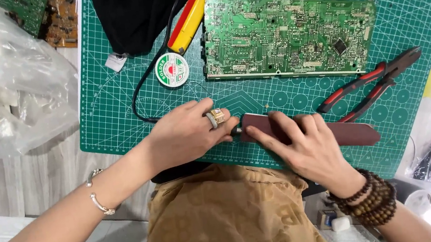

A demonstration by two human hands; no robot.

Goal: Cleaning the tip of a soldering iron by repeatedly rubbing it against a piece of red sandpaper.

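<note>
The left hand (187, 134) curls tight around a tool almost wholly hidden in its grip, a black cable (140, 86) trailing off. The right hand (309, 146) lies flat, fingers pressing one long dark-red leather-like strip (355, 133) to the green gridded cutting mat (119, 115). One green circuit board (289, 36), one pair of red-handled pliers (369, 86) behind

Circuit board (289, 36), pliers (372, 86), solder spool (172, 70) on mat (114, 121).

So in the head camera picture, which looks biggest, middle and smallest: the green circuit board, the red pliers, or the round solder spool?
1. Green circuit board, clearly largest.
2. Red pliers.
3. Round solder spool, smallest.
</note>
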